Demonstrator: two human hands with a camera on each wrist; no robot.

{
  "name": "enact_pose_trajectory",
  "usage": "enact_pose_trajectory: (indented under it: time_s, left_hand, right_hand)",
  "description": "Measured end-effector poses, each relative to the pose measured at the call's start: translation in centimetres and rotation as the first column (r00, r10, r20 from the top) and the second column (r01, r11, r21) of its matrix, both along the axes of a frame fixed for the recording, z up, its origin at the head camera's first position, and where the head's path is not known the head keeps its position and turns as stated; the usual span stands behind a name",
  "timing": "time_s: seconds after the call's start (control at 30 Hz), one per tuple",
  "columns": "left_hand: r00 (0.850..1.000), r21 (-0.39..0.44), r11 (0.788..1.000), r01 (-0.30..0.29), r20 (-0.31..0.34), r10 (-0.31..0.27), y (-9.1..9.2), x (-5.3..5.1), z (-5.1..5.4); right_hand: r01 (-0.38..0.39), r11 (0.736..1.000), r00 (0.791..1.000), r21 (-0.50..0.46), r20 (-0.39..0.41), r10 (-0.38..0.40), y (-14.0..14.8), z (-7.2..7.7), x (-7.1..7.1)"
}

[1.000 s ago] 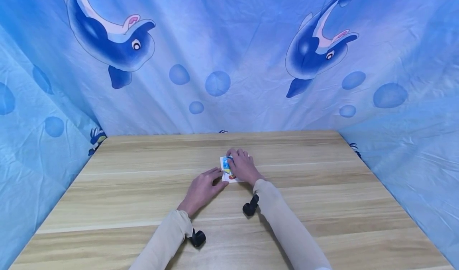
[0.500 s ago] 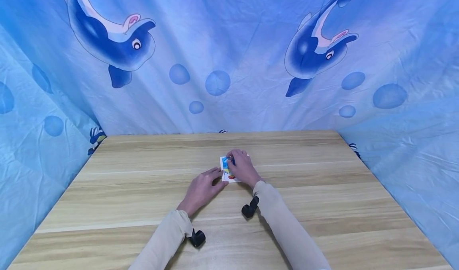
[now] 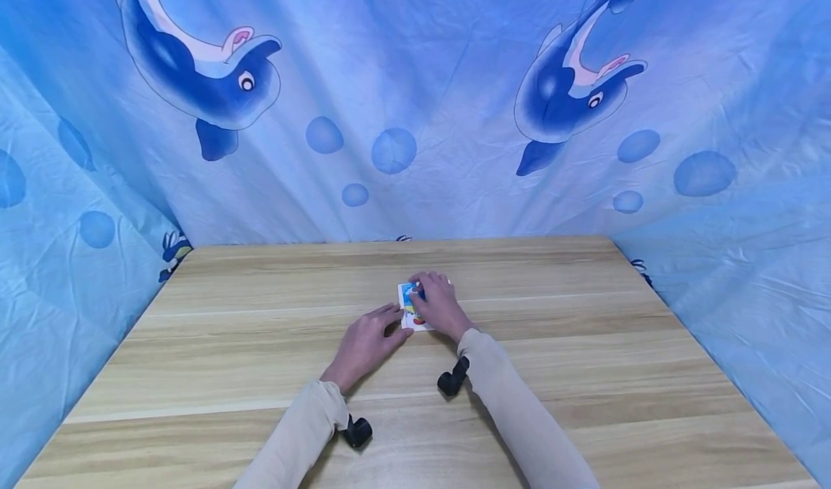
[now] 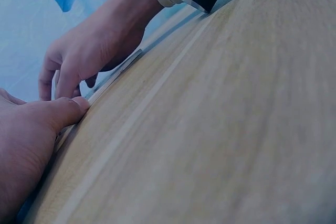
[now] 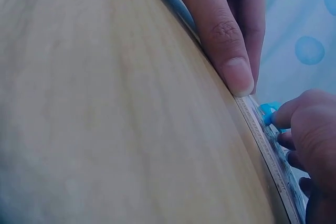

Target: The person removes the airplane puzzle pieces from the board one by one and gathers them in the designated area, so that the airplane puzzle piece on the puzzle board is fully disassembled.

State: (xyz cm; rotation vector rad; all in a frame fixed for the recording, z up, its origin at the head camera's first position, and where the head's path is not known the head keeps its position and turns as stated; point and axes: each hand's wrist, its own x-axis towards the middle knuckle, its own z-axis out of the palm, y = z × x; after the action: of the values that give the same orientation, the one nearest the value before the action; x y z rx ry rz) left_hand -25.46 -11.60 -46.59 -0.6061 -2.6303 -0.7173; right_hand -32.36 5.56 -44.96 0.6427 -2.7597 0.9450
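A thin, flat picture board [image 3: 407,296], white-edged with a blue, yellow and red print, lies on the table. It looks like a small wooden puzzle. My left hand [image 3: 365,345] holds its near left corner, thumb at the front edge and fingers along the left side. The right wrist view shows the left thumb [image 5: 236,74] pressed on the board's edge [image 5: 268,156]. Over the board's right part is my right hand [image 3: 440,305], fingers bent down. A small bright blue piece [image 5: 269,118] is at its fingertips, raised above the board's face. The right hand hides much of the picture.
The wood-grain table [image 3: 260,373] extends around both arms. A blue curtain [image 3: 428,186] with printed dolphins and bubbles stands behind it and on both sides. Black wrist cameras [image 3: 357,431] hang below the beige sleeves [image 3: 526,417], close to the tabletop.
The right hand has drawn slightly back and its fingers have bent more, uncovering a little more of the picture. The left hand and the board stay nearly in place.
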Motion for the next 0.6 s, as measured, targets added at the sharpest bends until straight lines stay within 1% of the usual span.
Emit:
enact_pose_trajectory:
  time_s: [0.2,0.37,0.5,0.6]
  left_hand:
    - [1.0,-0.003,1.0,0.001,0.001,-0.001,-0.1,0.0,0.0]
    - [1.0,-0.005,1.0,-0.002,0.007,0.002,-0.1,0.0,0.0]
    - [1.0,-0.007,1.0,-0.01,0.022,0.01,-0.2,0.1,0.1]
    - [0.999,-0.007,1.0,-0.015,0.035,0.015,-0.1,0.1,0.1]
  right_hand:
    - [0.0,1.0,1.0,-0.028,-0.018,0.0,0.0,-0.1,-0.1]
    - [-0.01,0.996,1.0,-0.093,-0.017,0.009,0.3,-0.1,0.0]
    - [-0.012,0.987,1.0,-0.162,0.009,0.014,1.0,0.0,0.0]
    - [0.004,0.979,0.999,-0.203,0.043,0.005,1.8,0.0,0.0]
